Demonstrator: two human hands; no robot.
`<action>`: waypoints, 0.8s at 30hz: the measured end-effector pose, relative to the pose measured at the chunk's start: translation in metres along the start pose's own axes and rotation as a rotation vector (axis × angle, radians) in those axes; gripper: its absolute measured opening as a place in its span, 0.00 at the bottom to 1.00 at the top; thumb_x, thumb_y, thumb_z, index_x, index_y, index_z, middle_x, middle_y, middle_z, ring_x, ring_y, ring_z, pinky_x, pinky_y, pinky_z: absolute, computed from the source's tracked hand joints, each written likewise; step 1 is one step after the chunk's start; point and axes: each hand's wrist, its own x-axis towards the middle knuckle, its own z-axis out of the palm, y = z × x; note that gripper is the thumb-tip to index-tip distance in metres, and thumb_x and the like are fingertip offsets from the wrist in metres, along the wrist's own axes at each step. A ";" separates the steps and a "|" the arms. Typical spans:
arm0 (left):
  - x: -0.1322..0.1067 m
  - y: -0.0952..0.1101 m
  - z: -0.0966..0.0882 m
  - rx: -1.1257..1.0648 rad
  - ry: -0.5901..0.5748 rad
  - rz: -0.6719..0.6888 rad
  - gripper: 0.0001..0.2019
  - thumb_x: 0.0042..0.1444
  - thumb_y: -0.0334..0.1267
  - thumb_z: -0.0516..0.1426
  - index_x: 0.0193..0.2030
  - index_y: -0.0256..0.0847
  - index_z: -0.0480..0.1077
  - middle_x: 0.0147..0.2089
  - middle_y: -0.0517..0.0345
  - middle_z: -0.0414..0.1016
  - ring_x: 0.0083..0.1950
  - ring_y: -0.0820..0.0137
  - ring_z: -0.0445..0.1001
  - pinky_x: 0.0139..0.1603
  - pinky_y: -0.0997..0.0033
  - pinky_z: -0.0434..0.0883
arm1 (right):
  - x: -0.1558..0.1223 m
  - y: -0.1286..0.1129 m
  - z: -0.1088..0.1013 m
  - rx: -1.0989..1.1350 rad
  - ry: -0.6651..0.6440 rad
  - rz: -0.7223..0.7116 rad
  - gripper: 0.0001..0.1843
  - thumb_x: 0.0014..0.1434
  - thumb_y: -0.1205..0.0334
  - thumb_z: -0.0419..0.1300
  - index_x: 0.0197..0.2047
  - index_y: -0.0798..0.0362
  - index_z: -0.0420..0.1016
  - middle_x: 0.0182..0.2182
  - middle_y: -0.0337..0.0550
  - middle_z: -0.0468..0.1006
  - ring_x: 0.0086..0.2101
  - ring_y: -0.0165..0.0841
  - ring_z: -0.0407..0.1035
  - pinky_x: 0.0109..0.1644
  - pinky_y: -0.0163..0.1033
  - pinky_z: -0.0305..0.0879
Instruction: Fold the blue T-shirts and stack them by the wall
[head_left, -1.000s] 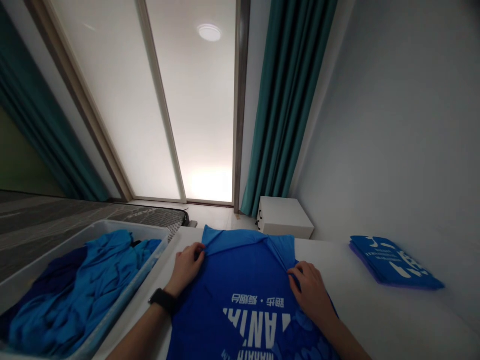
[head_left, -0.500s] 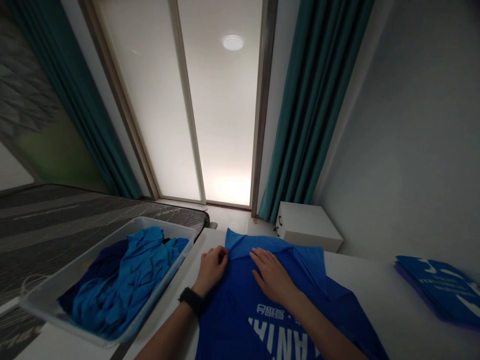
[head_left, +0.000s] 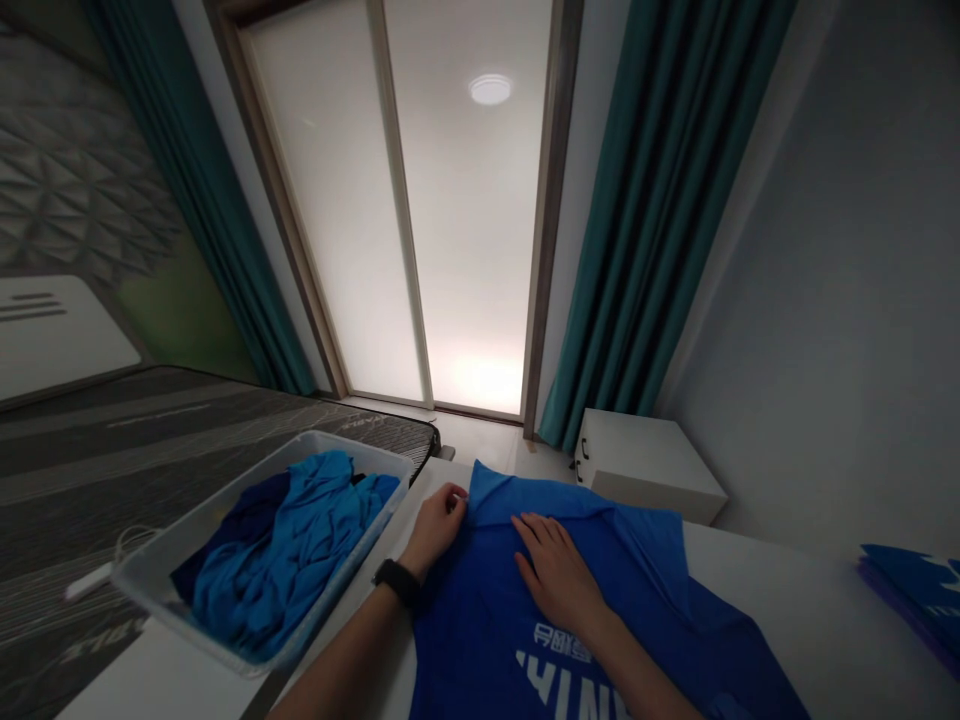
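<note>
A blue T-shirt [head_left: 570, 640] with white lettering lies spread on the white table [head_left: 810, 620]. My left hand [head_left: 439, 525], with a black watch on its wrist, pinches the shirt's far left corner, fingers closed on the fabric. My right hand [head_left: 555, 575] lies flat on the shirt a little right of the left hand, fingers stretched out and pressed on the cloth. The shirt's far right part is folded and rumpled.
A clear plastic bin [head_left: 247, 640] with crumpled blue clothes [head_left: 285, 560] stands at the left. Folded blue shirts [head_left: 915, 595] are stacked at the right edge. Beyond the table are a white cabinet [head_left: 645, 465], teal curtains [head_left: 660, 200], a glass door and a dark mattress [head_left: 112, 440].
My right hand has slid from the shirt's right shoulder leftward to the middle and flattened out. The left hand keeps its pinch. The view has turned left.
</note>
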 end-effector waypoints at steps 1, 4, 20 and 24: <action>0.006 0.000 -0.001 0.076 0.009 -0.006 0.10 0.62 0.34 0.50 0.42 0.40 0.73 0.32 0.58 0.76 0.36 0.69 0.74 0.38 0.71 0.66 | 0.000 0.000 0.000 -0.002 -0.009 0.004 0.25 0.67 0.60 0.48 0.65 0.51 0.63 0.61 0.49 0.68 0.61 0.41 0.59 0.67 0.52 0.51; 0.028 -0.001 -0.004 0.223 0.045 0.000 0.10 0.62 0.34 0.52 0.40 0.40 0.76 0.43 0.52 0.76 0.50 0.62 0.71 0.50 0.66 0.64 | 0.000 -0.001 0.000 -0.005 -0.037 0.022 0.24 0.67 0.60 0.48 0.65 0.52 0.65 0.62 0.49 0.68 0.62 0.41 0.58 0.68 0.51 0.49; 0.109 0.007 0.021 0.157 -0.093 -0.124 0.08 0.55 0.40 0.58 0.33 0.42 0.77 0.37 0.54 0.81 0.46 0.62 0.77 0.52 0.65 0.64 | 0.001 -0.003 -0.004 0.061 -0.051 0.059 0.24 0.68 0.58 0.46 0.65 0.51 0.65 0.63 0.46 0.66 0.63 0.40 0.57 0.69 0.50 0.47; 0.111 0.011 0.021 0.024 -0.028 -0.104 0.08 0.55 0.37 0.58 0.37 0.39 0.77 0.37 0.53 0.81 0.40 0.66 0.77 0.42 0.70 0.67 | 0.001 -0.003 -0.005 0.071 -0.054 0.061 0.24 0.68 0.59 0.46 0.65 0.51 0.64 0.62 0.46 0.67 0.63 0.40 0.56 0.70 0.50 0.46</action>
